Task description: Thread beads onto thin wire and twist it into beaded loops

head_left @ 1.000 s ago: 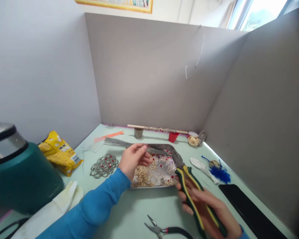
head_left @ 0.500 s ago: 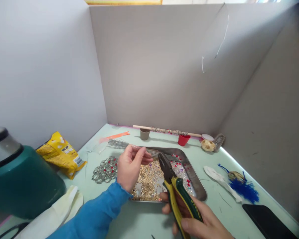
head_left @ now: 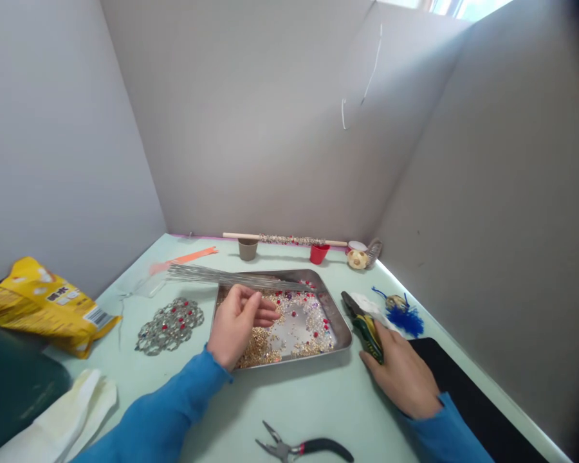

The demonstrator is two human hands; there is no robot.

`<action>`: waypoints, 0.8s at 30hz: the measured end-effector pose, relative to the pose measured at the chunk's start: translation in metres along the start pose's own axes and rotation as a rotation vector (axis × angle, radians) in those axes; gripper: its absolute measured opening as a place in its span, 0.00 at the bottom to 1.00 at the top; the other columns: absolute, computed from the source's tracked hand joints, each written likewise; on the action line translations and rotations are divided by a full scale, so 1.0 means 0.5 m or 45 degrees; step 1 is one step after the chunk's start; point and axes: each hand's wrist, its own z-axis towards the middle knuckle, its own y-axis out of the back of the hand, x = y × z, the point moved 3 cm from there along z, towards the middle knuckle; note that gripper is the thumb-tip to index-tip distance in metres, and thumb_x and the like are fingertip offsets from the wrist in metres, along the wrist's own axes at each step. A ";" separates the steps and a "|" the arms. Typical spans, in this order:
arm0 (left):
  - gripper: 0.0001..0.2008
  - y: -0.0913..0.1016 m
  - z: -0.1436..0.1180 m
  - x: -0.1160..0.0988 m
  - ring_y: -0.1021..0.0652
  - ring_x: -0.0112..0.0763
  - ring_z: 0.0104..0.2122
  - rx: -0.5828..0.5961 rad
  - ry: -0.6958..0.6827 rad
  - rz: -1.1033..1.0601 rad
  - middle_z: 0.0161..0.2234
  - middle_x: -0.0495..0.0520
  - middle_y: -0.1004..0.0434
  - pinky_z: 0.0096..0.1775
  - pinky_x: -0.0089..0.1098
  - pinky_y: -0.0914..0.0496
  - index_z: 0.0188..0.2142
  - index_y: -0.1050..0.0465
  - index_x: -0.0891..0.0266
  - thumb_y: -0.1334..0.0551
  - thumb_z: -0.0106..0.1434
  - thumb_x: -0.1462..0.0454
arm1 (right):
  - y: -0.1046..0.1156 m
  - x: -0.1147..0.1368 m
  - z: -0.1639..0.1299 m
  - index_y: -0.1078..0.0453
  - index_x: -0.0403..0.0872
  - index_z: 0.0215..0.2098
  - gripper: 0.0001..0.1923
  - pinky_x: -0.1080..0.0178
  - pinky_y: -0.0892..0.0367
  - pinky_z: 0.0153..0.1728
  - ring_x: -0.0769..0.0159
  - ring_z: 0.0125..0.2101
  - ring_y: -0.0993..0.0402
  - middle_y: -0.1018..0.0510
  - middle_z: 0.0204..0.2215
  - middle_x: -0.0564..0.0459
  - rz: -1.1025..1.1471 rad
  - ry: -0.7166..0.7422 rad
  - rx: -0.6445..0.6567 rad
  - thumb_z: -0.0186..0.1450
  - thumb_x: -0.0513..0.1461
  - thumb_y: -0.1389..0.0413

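Note:
My left hand (head_left: 238, 321) hovers over the near left part of a metal tray (head_left: 340, 331) strewn with gold, red and clear beads. Its fingers curl together just below a bundle of thin wires (head_left: 231, 278) that lies across the tray's far rim; whether a wire is pinched between them is unclear. My right hand (head_left: 400, 373) rests on the table to the right of the tray, gripping the handles of green-and-yellow pliers (head_left: 364, 321). The pliers lie low on the table with their jaws pointing away from me.
Small black-handled pliers (head_left: 303, 447) lie at the front. A beaded mesh piece (head_left: 170, 317), a yellow bag (head_left: 48, 305) and white cloth (head_left: 62, 418) are on the left. A black pad (head_left: 463, 386) and blue tassel (head_left: 405, 315) are on the right. Two small cups (head_left: 248, 249) stand at the back.
My right hand has carried the green-and-yellow pliers from above the tray down to the table on its right. My left hand has dropped slightly from the wire bundle. The camera has shifted.

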 end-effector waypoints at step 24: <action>0.10 0.023 0.007 -0.024 0.23 0.28 0.23 0.023 0.117 -0.236 0.28 0.58 0.23 0.26 0.28 0.28 0.32 0.29 0.70 0.36 0.52 0.64 | 0.046 0.213 -0.190 0.30 0.47 0.44 0.15 0.62 0.35 0.40 0.61 0.39 0.31 0.26 0.38 0.47 0.995 0.485 0.233 0.62 0.40 0.52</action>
